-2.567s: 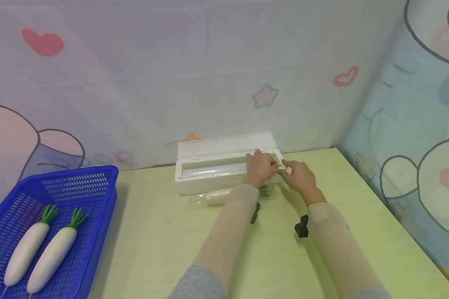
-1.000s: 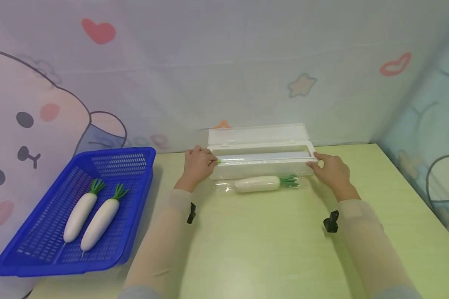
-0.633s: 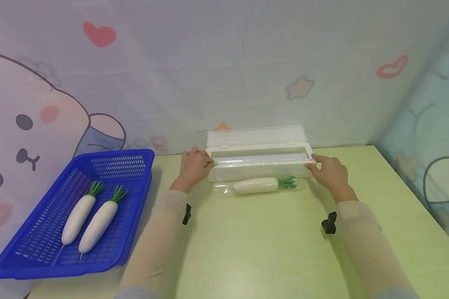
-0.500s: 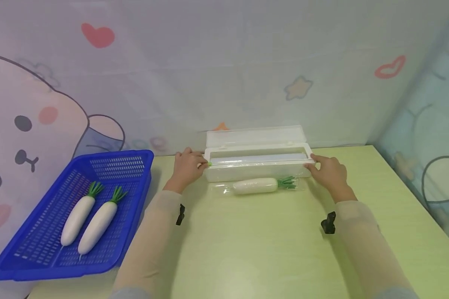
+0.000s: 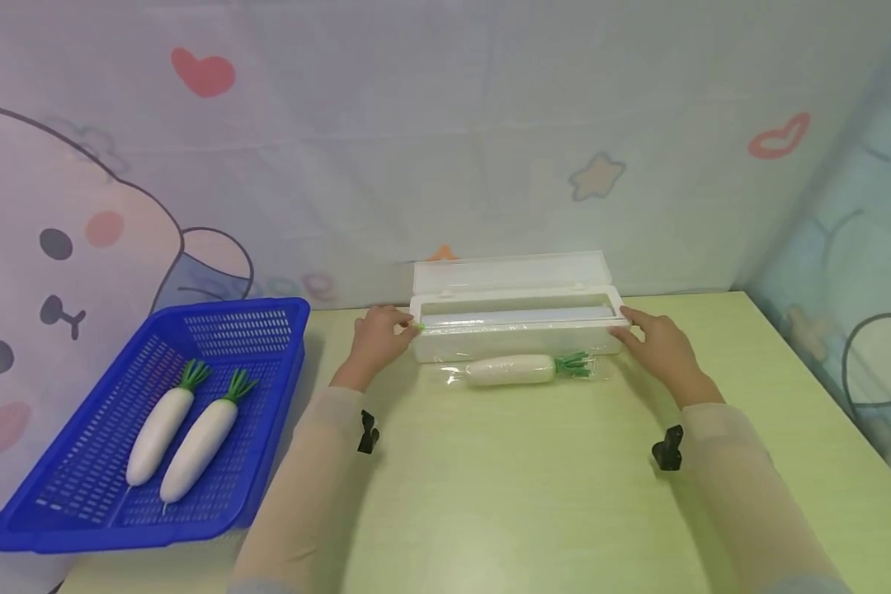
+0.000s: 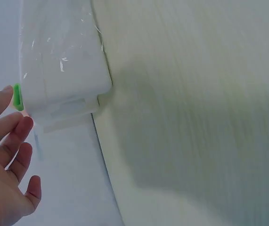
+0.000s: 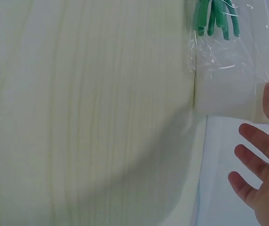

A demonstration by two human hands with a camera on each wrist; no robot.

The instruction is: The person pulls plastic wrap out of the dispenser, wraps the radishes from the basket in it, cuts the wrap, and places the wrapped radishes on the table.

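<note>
A long white cling film box [image 5: 516, 340] stands at the back of the table, its lid [image 5: 512, 272] raised. At the box's left end, the thumb and index finger of my left hand [image 5: 374, 340] pinch a small green slide cutter [image 6: 17, 97]. My right hand [image 5: 662, 351] grips the right end, thumb on the near side; part of its hold is hidden. Clear film hangs over the box's front. Just before the box lies a white radish [image 5: 511, 370] with green tops, under clear film.
On the left, a blue plastic basket [image 5: 271, 445] holds two white radishes [image 5: 199, 450] with green tops. A printed cloth [image 5: 416, 148] hangs directly behind the box. The pale wooden table [image 5: 520, 487] stretches out in front.
From the box's right end, my left hand has moved to the left end with the slide cutter. My right hand stays at the right end. The head view has turned left.
</note>
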